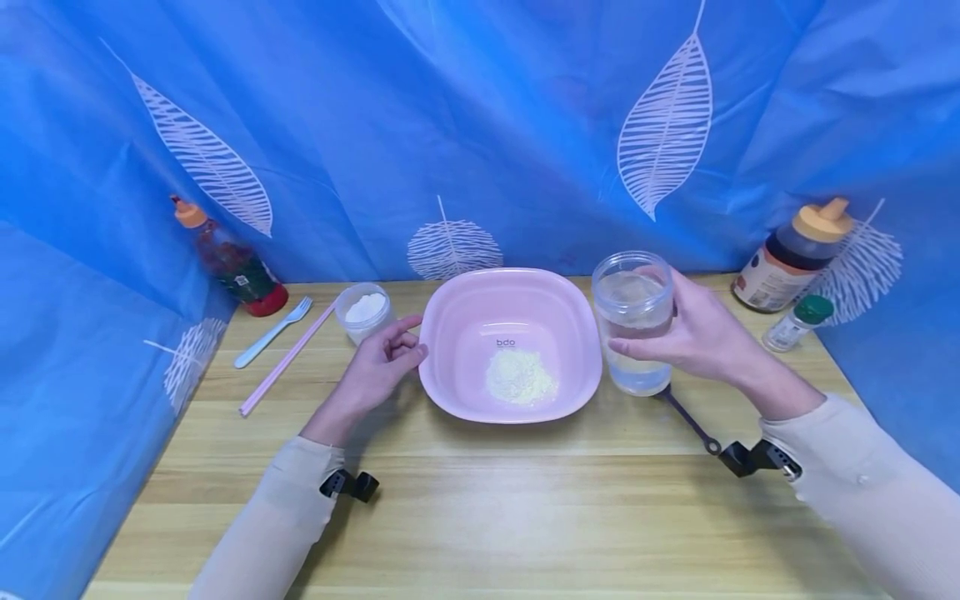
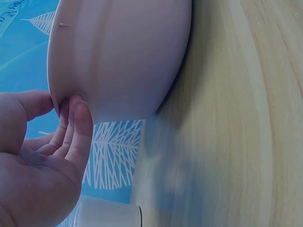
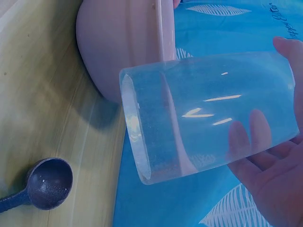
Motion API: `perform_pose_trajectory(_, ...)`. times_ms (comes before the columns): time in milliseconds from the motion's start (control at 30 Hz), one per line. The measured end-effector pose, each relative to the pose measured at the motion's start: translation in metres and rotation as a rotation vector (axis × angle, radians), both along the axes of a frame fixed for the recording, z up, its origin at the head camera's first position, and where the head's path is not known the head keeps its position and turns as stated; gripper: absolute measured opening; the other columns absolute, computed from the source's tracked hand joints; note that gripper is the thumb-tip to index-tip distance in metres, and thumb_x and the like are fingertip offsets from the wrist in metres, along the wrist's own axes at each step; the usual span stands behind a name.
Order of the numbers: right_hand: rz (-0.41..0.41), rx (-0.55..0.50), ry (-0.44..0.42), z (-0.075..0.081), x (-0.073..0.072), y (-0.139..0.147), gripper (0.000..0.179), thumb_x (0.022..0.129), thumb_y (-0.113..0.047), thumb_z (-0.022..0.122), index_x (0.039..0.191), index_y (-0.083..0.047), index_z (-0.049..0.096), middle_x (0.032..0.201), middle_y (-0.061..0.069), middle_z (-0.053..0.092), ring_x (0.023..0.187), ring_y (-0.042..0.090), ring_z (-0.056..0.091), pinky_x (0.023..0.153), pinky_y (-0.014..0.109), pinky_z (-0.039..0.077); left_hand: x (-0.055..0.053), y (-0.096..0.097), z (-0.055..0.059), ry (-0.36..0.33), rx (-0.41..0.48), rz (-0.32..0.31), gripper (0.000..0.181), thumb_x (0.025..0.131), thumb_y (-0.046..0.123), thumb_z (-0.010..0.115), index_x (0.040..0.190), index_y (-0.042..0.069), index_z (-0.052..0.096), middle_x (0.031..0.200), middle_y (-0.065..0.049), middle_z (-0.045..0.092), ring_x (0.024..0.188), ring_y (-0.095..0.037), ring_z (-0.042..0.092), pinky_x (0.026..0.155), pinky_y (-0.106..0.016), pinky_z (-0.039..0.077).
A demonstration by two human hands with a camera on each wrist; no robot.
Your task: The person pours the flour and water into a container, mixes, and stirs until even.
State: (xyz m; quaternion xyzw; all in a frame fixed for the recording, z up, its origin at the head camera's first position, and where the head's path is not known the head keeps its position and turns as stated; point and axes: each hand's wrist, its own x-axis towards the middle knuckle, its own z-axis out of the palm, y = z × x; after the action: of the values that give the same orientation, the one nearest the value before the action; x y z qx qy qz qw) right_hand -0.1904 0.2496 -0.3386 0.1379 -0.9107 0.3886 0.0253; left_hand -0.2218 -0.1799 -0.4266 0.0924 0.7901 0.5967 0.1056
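A pink basin stands mid-table with a mound of pale powder on its bottom. At its left rim, my left hand pinches the edge, thumb on one side and fingers beneath, as the left wrist view shows. My right hand grips a clear plastic jar holding clear liquid, close to the basin's right side. In the right wrist view the jar is lifted off the table. Below it lies a dark measuring scoop, whose bowl the jar hides in the head view.
Left of the basin are a jar of white powder, pink chopsticks, a light blue fork and a red sauce bottle. At the right stand a dark sauce bottle and a green-capped shaker. Blue curtains enclose the table.
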Motion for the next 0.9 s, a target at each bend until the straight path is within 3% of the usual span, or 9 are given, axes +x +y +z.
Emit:
perform_pose_trajectory(100, 0.029, 0.016, 0.014, 0.000, 0.000, -0.004, 0.083, 0.075, -0.028, 0.101, 0.144, -0.016, 0.056, 0.129, 0.009, 0.074, 0.119, 0.029, 0.070, 0.094, 0.025, 0.052, 0.000, 0.000, 0.000, -0.002, 0.001, 0.002, 0.059, 0.106, 0.007, 0.065, 0.160, -0.004, 0.044, 0.116, -0.020, 0.068, 0.093, -0.008, 0.069, 0.086, -0.018, 0.061)
perform_pose_trajectory(333, 0.102, 0.033, 0.001, 0.002, -0.001, -0.009, 0.086, 0.076, -0.029, 0.101, 0.147, -0.014, 0.055, 0.130, 0.011, 0.074, 0.122, 0.033, 0.070, 0.103, 0.058, 0.054, 0.000, 0.000, 0.001, -0.003, 0.007, -0.001, 0.059, 0.106, 0.007, 0.065, 0.160, -0.004, 0.044, 0.115, -0.020, 0.068, 0.092, -0.007, 0.069, 0.086, -0.020, 0.061)
perform_pose_trajectory(633, 0.151, 0.065, -0.007, 0.002, -0.002, -0.014, 0.090, 0.074, -0.032, 0.102, 0.149, -0.017, 0.054, 0.130, 0.008, 0.074, 0.121, 0.031, 0.070, 0.104, 0.059, 0.054, -0.001, 0.000, -0.001, -0.001, -0.003, 0.001, 0.059, 0.106, 0.007, 0.065, 0.160, -0.004, 0.044, 0.114, -0.018, 0.068, 0.092, -0.008, 0.069, 0.089, -0.024, 0.063)
perform_pose_trajectory(900, 0.183, 0.120, -0.016, 0.003, -0.005, -0.016, 0.091, 0.075, -0.036, 0.101, 0.151, -0.015, 0.054, 0.131, 0.007, 0.074, 0.122, 0.031, 0.070, 0.105, 0.060, 0.055, -0.001, -0.002, -0.003, 0.022, 0.011, -0.016, 0.059, 0.106, 0.005, 0.064, 0.159, -0.008, 0.042, 0.116, -0.027, 0.068, 0.092, -0.005, 0.069, 0.089, -0.022, 0.062)
